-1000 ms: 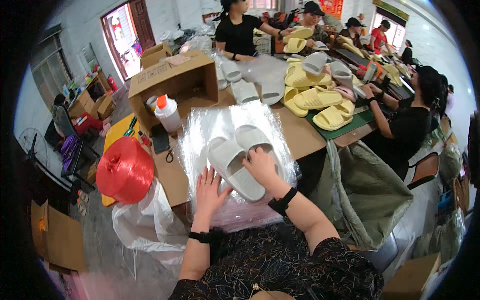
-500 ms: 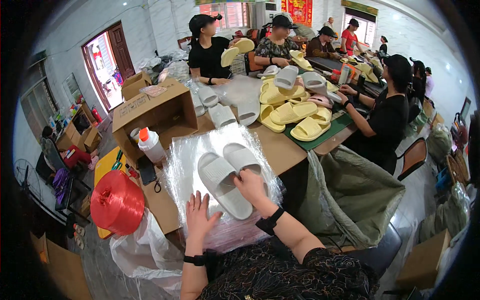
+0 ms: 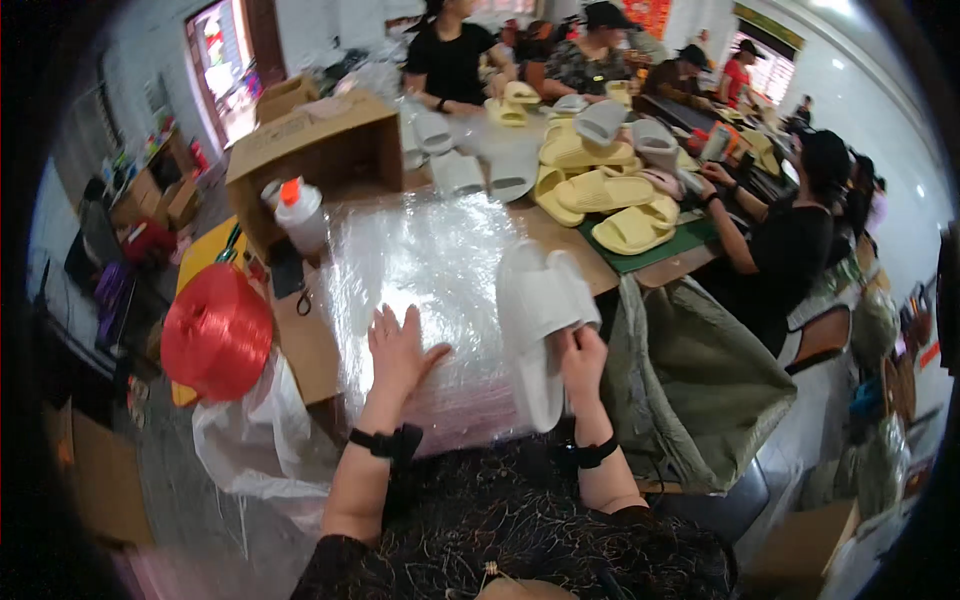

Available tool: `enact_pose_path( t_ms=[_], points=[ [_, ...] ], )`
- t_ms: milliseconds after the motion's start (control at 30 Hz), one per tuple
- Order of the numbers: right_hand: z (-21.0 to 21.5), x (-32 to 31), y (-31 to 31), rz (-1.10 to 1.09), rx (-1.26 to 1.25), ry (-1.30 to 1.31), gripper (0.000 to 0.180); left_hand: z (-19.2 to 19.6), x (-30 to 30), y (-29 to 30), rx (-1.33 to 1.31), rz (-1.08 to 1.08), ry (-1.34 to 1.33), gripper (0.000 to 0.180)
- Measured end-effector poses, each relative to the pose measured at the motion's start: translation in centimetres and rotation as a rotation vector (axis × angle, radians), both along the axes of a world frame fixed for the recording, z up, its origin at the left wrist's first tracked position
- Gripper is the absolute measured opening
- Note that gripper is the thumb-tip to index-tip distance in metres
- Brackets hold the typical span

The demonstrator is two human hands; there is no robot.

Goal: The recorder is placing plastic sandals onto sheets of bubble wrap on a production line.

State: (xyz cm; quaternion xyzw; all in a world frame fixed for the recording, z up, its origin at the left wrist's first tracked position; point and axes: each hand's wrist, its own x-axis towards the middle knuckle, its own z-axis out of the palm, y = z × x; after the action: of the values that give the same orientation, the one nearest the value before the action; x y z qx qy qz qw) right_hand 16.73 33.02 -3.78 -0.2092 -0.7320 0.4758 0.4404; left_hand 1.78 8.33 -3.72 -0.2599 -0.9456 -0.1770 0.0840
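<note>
A pair of pale grey slide slippers is tilted on edge over the right side of a stack of clear plastic bags. My right hand grips the pair, its fingers closed at the strap side of the nearer slipper. Flat on the bags lies my left hand, fingers spread and holding nothing. The slippers look somewhat blurred. Pinkish layers show at the stack's front edge.
To the left stand a red twine spool, a white bottle with an orange cap and an open cardboard box. Yellow slippers are piled beyond. A green sack hangs at right. Several co-workers sit around the table.
My right hand has carried the slippers rightward and tipped them up, off the middle of the bags. The left hand has shifted slightly up and stays flat. The whole view has also shifted.
</note>
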Motion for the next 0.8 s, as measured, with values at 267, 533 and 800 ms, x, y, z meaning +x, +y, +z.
enact_pose_path(
  t_ms=[267,533,800],
  points=[
    [0.5,0.9,0.9,0.138,-0.273,0.047,0.024,2.3,2.1,-3.4,0.03,-0.354,-0.04,0.077],
    [0.3,1.5,0.7,0.275,-0.375,0.231,0.032,0.6,1.9,-3.6,0.171,-0.347,0.021,0.043],
    [1.5,3.4,0.4,0.246,-0.36,0.251,0.022,3.7,1.1,-1.8,0.442,-0.152,-0.3,0.035]
  ],
)
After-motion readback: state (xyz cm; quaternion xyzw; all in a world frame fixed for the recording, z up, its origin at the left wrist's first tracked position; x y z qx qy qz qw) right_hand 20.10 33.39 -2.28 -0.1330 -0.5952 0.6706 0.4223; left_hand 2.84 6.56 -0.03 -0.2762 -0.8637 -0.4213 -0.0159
